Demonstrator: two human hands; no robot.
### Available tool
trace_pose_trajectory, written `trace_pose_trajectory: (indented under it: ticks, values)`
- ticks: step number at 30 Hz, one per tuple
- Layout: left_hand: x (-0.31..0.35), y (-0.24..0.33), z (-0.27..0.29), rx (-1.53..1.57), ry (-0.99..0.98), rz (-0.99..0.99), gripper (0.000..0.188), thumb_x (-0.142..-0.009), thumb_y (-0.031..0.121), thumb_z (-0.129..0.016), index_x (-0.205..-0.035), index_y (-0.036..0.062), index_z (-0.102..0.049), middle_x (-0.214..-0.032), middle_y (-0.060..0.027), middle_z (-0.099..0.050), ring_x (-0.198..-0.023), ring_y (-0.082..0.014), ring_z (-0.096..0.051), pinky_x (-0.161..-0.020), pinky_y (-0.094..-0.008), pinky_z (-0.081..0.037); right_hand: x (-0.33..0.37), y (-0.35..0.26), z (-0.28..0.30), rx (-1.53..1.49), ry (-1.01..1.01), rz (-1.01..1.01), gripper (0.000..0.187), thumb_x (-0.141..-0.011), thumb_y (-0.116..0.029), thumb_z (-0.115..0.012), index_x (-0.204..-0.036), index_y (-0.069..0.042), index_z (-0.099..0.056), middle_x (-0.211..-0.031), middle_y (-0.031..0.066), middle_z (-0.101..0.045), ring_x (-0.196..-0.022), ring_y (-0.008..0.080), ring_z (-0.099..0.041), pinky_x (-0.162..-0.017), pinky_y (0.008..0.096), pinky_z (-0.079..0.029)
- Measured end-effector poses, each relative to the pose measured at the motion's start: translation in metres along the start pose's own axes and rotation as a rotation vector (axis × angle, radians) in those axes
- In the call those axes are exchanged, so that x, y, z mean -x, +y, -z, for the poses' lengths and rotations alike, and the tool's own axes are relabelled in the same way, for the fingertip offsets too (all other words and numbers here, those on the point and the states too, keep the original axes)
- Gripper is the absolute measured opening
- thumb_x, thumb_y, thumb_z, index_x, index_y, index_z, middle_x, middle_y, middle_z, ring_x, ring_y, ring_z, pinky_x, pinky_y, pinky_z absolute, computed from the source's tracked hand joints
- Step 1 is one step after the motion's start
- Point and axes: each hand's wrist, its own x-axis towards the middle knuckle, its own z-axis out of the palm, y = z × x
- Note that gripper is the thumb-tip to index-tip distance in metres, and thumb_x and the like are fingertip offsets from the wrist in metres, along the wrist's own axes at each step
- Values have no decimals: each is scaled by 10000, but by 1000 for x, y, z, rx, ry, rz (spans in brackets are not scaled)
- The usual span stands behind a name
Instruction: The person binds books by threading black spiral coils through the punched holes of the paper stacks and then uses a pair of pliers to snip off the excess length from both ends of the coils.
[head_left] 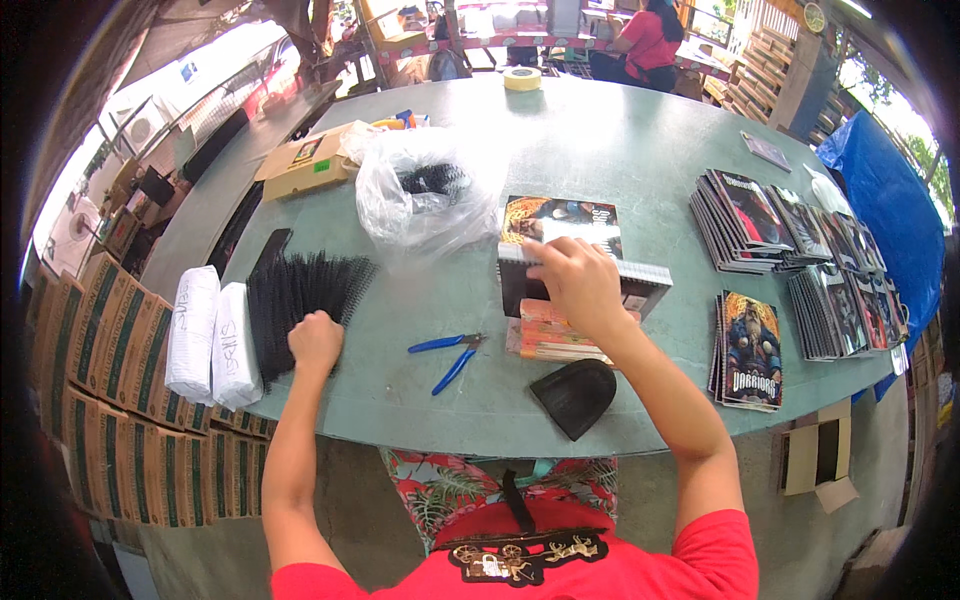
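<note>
My right hand (pixel 578 285) grips a notebook (pixel 640 285) that stands on edge, its perforated or coiled edge upward. Behind it lies a notebook with an illustrated cover (pixel 565 215), and in front are orange-pink bundled strips (pixel 540 335). My left hand (pixel 316 342) is curled at the edge of a fanned pile of thin black binding coils (pixel 300 290); whatever its fingers hold is hidden. Between the hands lie cutters with blue handles (pixel 450 355). A black wedge-shaped piece with a rounded end (pixel 577 395) rests near the table's front edge.
White wrapped packages (pixel 192 335) flank the coils. A clear plastic bag (pixel 400 215) with black coils sits beside a cardboard box (pixel 310 160). Stacked notebooks (pixel 740 220) fill the right side, another pile (pixel 750 345) nearer. A tape roll (pixel 522 78) and a seated person (pixel 645 45) are far off.
</note>
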Motion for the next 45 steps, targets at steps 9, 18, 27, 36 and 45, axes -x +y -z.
trace_pose_trajectory:
  ticks: [9,18,27,36,45]
  values:
    - [22,8,128,692,450,162,208,-828,170,-628,-944,14,-552,-743,-93,-567,-669,-193,-566,-623,-325,-467,35,-9,-3,106,264,374,315,-719,-146,-577,-1030,-102,-599,-998,68,-580,-886,241,-562,-779,357,-454]
    - [-3,116,154,2176,-101,-273,229,-851,75,-581,-1078,52,-590,-848,-37,-580,-688,-132,-561,-640,-238,-464,-9,-23,0,-170,3,-193,222,-711,-214,-669,-903,-103,-659,-688,111,-607,-691,291,-592,-648,393,-453]
    - [32,181,114,1198,425,-360,153,-805,114,-639,-924,18,-645,-757,-118,-608,-610,-190,-585,-551,-289,-456,1,-28,6,-196,-57,-192,170,-755,-246,-638,-903,-177,-687,-631,83,-606,-693,265,-600,-636,382,-471]
    - [25,184,112,1176,498,-330,115,-783,74,-651,-878,13,-627,-754,-119,-599,-596,-209,-581,-546,-304,-462,6,-29,2,-190,57,-16,158,-736,-124,-608,-882,-117,-670,-727,56,-634,-722,237,-585,-709,351,-447]
    - [4,138,132,1139,-37,-401,267,-790,168,-651,-1021,51,-588,-678,-109,-581,-619,-159,-580,-586,-297,-457,2,-36,-3,-15,16,23,147,-769,-206,-621,-868,-101,-591,-785,45,-627,-773,222,-596,-667,342,-406]
